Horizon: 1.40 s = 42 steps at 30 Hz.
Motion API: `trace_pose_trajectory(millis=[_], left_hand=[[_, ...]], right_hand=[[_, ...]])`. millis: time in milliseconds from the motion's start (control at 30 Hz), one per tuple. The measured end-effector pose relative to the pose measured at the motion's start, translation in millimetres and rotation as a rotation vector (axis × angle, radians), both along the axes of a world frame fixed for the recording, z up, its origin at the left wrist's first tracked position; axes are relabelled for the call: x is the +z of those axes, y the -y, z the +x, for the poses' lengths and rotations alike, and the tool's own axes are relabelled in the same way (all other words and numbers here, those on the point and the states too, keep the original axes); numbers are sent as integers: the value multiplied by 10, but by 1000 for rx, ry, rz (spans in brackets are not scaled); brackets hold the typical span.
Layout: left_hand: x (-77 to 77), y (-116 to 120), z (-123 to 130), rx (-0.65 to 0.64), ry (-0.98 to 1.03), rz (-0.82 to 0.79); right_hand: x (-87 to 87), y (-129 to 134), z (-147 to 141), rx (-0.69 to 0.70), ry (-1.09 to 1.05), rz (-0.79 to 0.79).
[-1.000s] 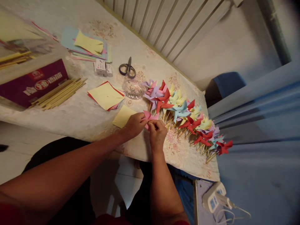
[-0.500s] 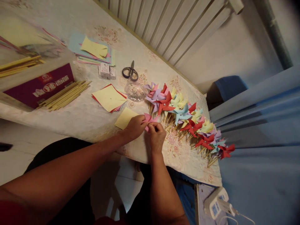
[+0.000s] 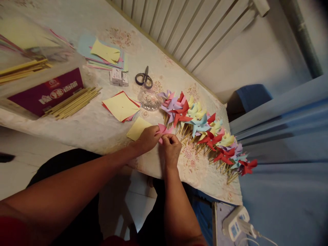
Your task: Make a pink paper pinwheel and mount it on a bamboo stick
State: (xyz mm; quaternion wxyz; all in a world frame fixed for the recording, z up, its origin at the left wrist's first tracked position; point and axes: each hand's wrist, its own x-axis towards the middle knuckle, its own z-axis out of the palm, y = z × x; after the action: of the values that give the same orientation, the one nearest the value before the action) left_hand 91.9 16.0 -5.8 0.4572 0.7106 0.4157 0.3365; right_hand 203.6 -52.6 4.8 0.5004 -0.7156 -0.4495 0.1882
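Note:
A pink paper pinwheel (image 3: 165, 129) is between my two hands, just above the near edge of the table. My left hand (image 3: 148, 138) is closed on its left side. On its lower right, my right hand (image 3: 172, 145) pinches it near the middle; what the fingertips cover there is hidden. Beside my left hand lies a yellow paper square (image 3: 139, 128), partly under the wrist. Finished pinwheels (image 3: 197, 124) in red, yellow, blue and purple lie in a long row to the right of my hands, their wooden sticks pointing toward me.
Left of the row are a clear dish of small metal pieces (image 3: 150, 102), scissors (image 3: 144, 79), small white boxes (image 3: 118, 77) and a stack of paper squares (image 3: 121, 105). Wooden sticks (image 3: 73, 103) lie by a purple-labelled box (image 3: 48, 90). A power strip (image 3: 235, 223) sits below the table's right end.
Both hands keep their hold on the pink pinwheel with hardly any motion. The whole view has shifted slightly, moving the items on the left a little to the right.

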Motion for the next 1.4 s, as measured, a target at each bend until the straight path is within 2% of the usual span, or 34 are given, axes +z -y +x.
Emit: trace_pose_trajectory(millis=[100, 167, 233, 333, 400, 467, 567, 633, 800, 1000, 1200, 1400], left_hand=[[13, -2, 1, -10, 9, 1], [21, -3, 0, -13, 17, -1], [22, -4, -3, -10, 16, -8], [12, -4, -8, -1, 7, -7], [5, -1, -11, 7, -3, -1], [6, 3, -13, 8, -7, -6], [25, 9, -15, 2, 2, -18], [46, 11, -19, -2, 10, -23], [99, 7, -38, 13, 9, -65], [140, 0, -62, 39, 18, -126], [153, -5, -75, 22, 31, -140], [131, -14, -84, 15, 42, -133]], right_hand=[[28, 10, 27, 40, 270, 62], [28, 9, 30, 48, 333, 75], [5, 3, 15, 23, 222, 64], [-46, -10, -19, -5, -76, -8], [-58, -15, -24, -4, -162, -45], [-40, -16, -9, 7, -72, -29], [11, -8, 25, 48, 225, 43], [32, -3, 32, 56, 295, 72], [8, -16, -9, 7, -68, -10], [-8, -71, -19, -121, -192, 50], [-65, -75, 41, 28, -365, -43], [-166, -68, 73, 58, -493, -7]])
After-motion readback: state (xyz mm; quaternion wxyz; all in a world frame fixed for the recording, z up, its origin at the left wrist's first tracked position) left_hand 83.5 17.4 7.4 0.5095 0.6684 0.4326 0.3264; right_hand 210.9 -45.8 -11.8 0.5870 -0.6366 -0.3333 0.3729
